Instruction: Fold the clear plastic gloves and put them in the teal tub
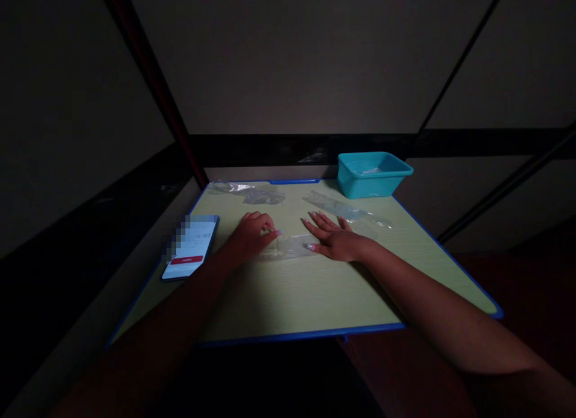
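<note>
A clear plastic bag (292, 246) lies flat on the table between my two hands. At its left end, my left hand (252, 233) is closed, with curled fingers and the thumb against the film; the exact grip is partly hidden. My right hand (335, 237) rests on the bag's right end, palm down and fingers spread. Just beyond those fingertips lies another clear plastic bag (346, 210), long and creased. A crumpled clear plastic piece (263, 195) sits near the back left, beyond my left hand.
The pale table (306, 301) has a blue rim. A turquoise plastic basket (373, 181) stands at its back right corner, with something pale inside. Along the left edge lies a lit phone (193, 244), close to my left forearm. Wall panels rise behind the table.
</note>
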The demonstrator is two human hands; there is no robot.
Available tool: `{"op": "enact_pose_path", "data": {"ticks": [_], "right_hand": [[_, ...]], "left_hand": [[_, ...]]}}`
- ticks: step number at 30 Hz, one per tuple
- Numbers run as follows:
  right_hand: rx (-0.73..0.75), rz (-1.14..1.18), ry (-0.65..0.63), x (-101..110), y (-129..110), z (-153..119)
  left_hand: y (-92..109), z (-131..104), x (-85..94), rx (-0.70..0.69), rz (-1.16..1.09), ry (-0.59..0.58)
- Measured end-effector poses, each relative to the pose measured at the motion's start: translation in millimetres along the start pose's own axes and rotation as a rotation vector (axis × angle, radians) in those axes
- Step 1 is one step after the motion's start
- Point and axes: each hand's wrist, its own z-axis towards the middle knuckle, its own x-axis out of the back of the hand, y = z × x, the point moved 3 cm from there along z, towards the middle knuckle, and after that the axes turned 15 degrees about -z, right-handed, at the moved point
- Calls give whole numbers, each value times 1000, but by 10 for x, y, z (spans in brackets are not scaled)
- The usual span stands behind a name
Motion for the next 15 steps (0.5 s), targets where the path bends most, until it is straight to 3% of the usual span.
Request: {"op": "enact_pose_path", "data": {"ticks": [4,8,11,15], "right_hand": [[-6,6,-8,15,-6,-15],[-14,3,-19,23,-19,-19],[-15,-2,-26,22,-23,-14],[-14,-5,-23,26,-24,-19]], "left_hand": [[-3,-57,-144,-37,51,-127],[32,-89,-204,-35,94,-170],[22,-80,-197,-5,102,-162],[-15,-63,-146,78,136,-63]]}}
